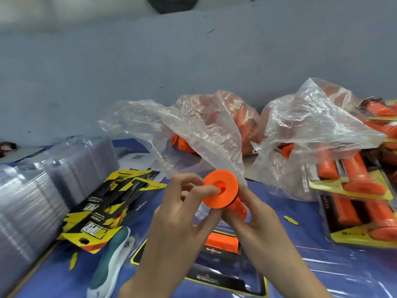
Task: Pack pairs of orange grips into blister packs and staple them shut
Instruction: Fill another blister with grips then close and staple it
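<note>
The right grip (254,221) was closed around the ribbed body of an orange handle (221,190), holding it in the air above the near middle of the desk (322,265). The handle's round flange faced the camera. The left grip (176,214) pinched the near rim of that flange, with one fingertip resting at the hole in its centre.

Directly beneath both grips, an open blister pack (227,276) with a black card edged in yellow lay flat near the desk's front edge. A second orange handle (222,241) lay in it. Just to the left of the pack, a teal and white stapler (111,261) lay on the blue cover, pointing toward the front edge. Beyond the stapler, a loose heap of black and yellow printed cards (103,207) was fanned out. Stacks of clear blister shells (32,190) filled the desk's left side.

Toward the back edge, two crumpled clear plastic bags stood side by side, the left bag (204,130) and the right bag (311,125), and more orange handles showed through each. Along the right edge, filled packs (354,190) were piled on one another, each showing orange handles against yellow card. A small yellow scrap (291,220) lay between the right grip and that pile. Another yellow scrap (73,260) lay to the left of the stapler.
</note>
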`<state>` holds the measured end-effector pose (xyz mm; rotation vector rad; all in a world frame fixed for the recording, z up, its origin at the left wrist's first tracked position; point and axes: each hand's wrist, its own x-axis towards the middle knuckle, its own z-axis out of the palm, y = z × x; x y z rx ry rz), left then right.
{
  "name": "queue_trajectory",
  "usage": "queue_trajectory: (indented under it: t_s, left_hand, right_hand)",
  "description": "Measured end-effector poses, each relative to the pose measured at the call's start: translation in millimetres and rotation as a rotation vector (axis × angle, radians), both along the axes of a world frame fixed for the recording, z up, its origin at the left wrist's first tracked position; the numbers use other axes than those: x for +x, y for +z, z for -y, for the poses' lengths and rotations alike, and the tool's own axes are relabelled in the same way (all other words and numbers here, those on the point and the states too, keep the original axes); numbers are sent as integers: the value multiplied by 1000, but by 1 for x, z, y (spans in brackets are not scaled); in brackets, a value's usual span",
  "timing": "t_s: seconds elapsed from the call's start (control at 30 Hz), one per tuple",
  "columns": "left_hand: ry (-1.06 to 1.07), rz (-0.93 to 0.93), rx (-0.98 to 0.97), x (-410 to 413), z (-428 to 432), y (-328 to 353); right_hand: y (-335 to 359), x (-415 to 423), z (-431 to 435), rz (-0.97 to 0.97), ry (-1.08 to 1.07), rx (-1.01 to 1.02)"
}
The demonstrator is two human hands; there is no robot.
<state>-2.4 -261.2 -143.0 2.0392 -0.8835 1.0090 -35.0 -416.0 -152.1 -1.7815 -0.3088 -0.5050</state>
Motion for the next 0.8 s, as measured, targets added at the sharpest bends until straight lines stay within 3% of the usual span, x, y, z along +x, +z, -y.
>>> queue_trajectory:
  t_s: [0.13, 0.37, 0.8]
  left_hand:
    - [11, 2, -58, -1, -10, 0]
    - [-43, -186, -270, -4, -27, 6]
    - [-111, -175, -279, -14, -27, 7]
  right_hand:
    - [-2, 0, -10, 3, -24, -28]
    - [-5, -1, -25, -22, -15, -44]
    - [-2, -4, -32, 87, -82, -63]
